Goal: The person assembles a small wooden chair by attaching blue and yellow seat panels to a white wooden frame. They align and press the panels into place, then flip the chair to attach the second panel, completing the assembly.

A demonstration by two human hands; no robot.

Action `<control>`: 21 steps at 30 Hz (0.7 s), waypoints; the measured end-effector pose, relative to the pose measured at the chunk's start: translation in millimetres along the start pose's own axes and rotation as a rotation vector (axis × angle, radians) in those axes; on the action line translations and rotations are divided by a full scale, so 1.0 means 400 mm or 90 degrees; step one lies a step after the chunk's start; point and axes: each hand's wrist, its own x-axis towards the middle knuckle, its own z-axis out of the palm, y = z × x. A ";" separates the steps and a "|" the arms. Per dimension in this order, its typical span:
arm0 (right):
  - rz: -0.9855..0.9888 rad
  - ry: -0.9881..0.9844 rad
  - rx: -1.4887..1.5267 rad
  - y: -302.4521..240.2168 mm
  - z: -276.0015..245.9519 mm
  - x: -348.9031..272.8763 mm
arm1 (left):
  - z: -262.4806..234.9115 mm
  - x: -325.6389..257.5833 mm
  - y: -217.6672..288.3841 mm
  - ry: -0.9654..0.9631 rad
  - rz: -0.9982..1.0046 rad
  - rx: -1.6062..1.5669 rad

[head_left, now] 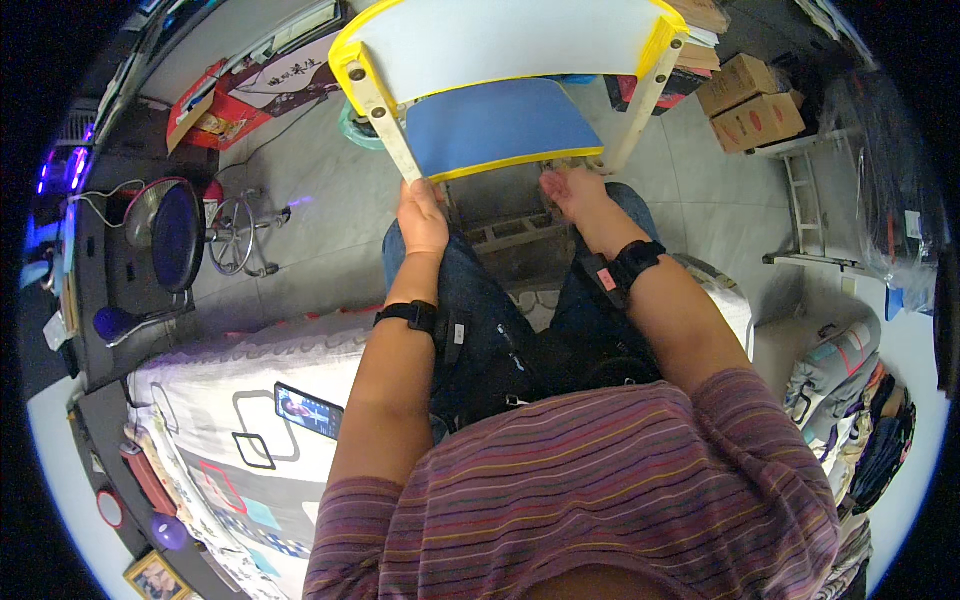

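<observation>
In front of me is a small chair with a white backrest [500, 45] edged in yellow and a blue seat [505, 125] with a yellow rim. My left hand [422, 218] is closed around the lower end of the chair's left off-white post [385, 120]. Below the seat's right corner, my right hand [575, 193] has its fingers curled in by the frame. What those fingers hold is hidden. The right post [648, 105] stands free of both hands. A grey ladder-like metal frame [515, 232] shows between my knees.
I sit on a bed with a patterned cover [190, 390], where a lit phone [308, 411] lies to my left. A wheeled stool base [232, 235] stands at left. Cardboard boxes [757, 122] and a step ladder [806, 200] are at right, folded clothes [838, 385] nearer.
</observation>
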 end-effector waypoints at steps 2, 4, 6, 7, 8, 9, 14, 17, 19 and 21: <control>-0.050 0.013 -0.013 -0.024 0.024 -0.020 | 0.002 -0.002 0.003 -0.001 -0.015 -0.013; -0.113 0.045 -0.073 -0.051 0.055 -0.030 | 0.003 -0.003 0.006 0.007 -0.014 -0.035; -0.049 0.084 -0.063 -0.078 0.088 -0.027 | 0.001 -0.002 0.007 -0.008 -0.032 -0.041; -0.016 0.094 -0.063 -0.088 0.101 -0.023 | 0.000 -0.001 0.007 -0.016 -0.042 -0.044; -0.019 0.096 -0.067 -0.093 0.108 -0.020 | -0.002 0.000 0.007 -0.016 -0.035 -0.035; -0.023 0.089 -0.075 -0.098 0.112 -0.016 | -0.004 0.001 0.007 -0.017 -0.027 -0.026; -0.074 0.020 -0.076 -0.085 0.096 -0.009 | -0.001 0.003 0.006 -0.016 -0.026 -0.016; -0.067 -0.074 -0.025 -0.066 0.079 -0.022 | 0.001 0.002 0.002 -0.008 -0.019 -0.030; -0.024 -0.106 0.017 -0.058 0.076 -0.035 | 0.000 0.002 -0.001 -0.011 -0.046 0.000; 0.090 -0.040 -0.041 -0.054 0.079 -0.048 | -0.003 0.004 -0.005 -0.019 -0.028 -0.014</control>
